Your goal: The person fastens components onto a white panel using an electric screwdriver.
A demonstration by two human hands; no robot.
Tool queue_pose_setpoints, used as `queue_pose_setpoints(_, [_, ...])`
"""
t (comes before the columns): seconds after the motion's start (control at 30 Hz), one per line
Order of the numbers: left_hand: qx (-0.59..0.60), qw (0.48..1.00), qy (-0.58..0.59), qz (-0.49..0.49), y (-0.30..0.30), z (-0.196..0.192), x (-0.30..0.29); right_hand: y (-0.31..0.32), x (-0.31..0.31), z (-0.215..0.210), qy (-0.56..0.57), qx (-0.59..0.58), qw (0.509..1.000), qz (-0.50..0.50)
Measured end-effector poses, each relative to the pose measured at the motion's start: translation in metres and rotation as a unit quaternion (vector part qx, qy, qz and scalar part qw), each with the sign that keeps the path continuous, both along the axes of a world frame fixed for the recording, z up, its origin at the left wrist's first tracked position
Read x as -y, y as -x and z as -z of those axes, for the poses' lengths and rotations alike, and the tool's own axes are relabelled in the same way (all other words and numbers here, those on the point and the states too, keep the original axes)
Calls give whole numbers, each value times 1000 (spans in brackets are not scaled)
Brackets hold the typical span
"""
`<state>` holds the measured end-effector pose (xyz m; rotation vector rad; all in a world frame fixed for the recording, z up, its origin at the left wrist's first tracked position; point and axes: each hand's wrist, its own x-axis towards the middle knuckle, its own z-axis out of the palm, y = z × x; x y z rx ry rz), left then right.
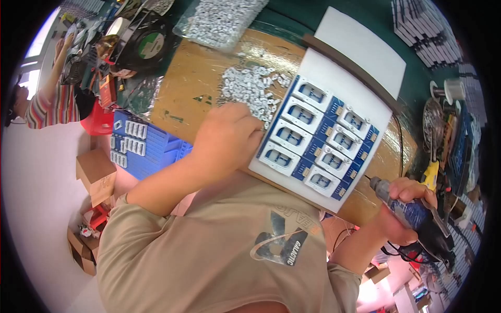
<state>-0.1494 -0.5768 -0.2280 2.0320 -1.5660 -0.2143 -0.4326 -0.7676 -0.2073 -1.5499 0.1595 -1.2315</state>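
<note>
My left hand is closed, its fingers curled down at the near side of a loose pile of small white plastic parts. Its fingertips are hidden, so what they pinch, if anything, does not show. My right hand is wrapped round an electric screwdriver, whose thin bit points toward the right edge of a white foam sheet. On that sheet lie blue circuit boards in two columns, with several white rectangular frames set on them. The screwdriver bit is apart from the boards.
A clear bag of white parts lies at the back. A black fan and a blue crate are at left. Stacked boards, a wire spool and tools line the right. A co-worker works at far left.
</note>
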Motion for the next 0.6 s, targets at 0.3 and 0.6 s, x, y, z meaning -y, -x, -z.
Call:
queue_pose_setpoints(0.3, [32, 996, 69, 54, 14, -23, 16, -10, -15, -41, 1, 38, 996, -84])
queue_pose_setpoints(0.6, [-54, 972, 83, 211, 73, 0, 53, -59, -37, -45, -29, 62, 985, -156])
